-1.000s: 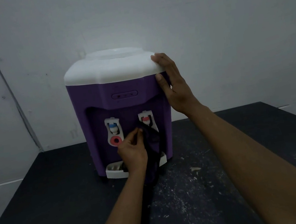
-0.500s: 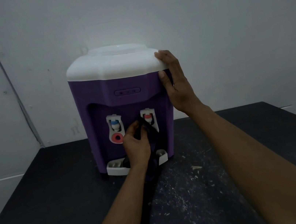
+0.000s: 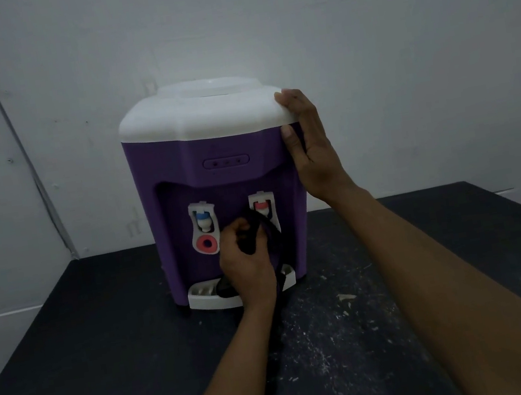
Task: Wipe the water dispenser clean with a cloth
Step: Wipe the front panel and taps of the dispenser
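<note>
A purple water dispenser [image 3: 211, 150] with a white top stands at the back of a dark table [image 3: 90, 358]. It has a blue tap [image 3: 202, 221] on the left and a red tap [image 3: 262, 205] on the right, above a white drip tray [image 3: 203, 299]. My left hand [image 3: 246, 267] grips a dark cloth [image 3: 259, 231] against the recess between and below the taps; the cloth hangs down over the tray. My right hand [image 3: 310, 146] rests flat on the dispenser's upper right corner, fingers over the white rim, thumb on the purple front.
A pale wall rises close behind the dispenser, with a thin dark cable [image 3: 18, 149] running down it on the left. White specks and crumbs [image 3: 338, 321] are scattered over the table in front right of the dispenser.
My left hand with the cloth has moved slightly right and up, from beside the blue tap's red ring toward the red tap. My right hand stays on the corner.
</note>
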A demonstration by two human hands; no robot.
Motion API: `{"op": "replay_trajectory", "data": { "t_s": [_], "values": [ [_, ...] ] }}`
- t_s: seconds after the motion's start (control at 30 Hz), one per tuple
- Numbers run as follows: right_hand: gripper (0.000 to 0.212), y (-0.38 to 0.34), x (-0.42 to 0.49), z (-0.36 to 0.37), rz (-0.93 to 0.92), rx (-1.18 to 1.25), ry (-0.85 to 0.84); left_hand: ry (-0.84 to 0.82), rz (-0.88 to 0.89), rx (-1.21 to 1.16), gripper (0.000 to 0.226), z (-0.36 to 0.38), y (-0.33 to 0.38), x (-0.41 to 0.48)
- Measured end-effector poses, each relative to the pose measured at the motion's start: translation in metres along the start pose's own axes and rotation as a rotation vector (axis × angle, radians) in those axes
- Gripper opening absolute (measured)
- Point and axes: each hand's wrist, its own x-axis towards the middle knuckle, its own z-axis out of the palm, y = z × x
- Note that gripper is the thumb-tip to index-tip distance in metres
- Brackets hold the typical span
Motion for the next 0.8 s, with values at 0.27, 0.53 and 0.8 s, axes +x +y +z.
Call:
{"op": "replay_trajectory", "data": {
  "t_s": [0.27, 0.53, 0.8],
  "values": [
    [0.043, -0.001, -0.001, 0.003, -0.004, 0.007, 0.033, 0.136, 0.029, 0.174, 0.026, 0.019, 0.009, 0.004],
    [0.043, -0.002, -0.001, 0.004, 0.001, 0.007, 0.050, 0.120, 0.074, 0.222, 0.021, 0.015, 0.002, 0.008],
    [0.043, -0.004, -0.001, 0.007, 0.000, 0.001, 0.068, 0.011, 0.202, 0.331, 0.027, 0.005, 0.004, 0.017]
  ]
}}
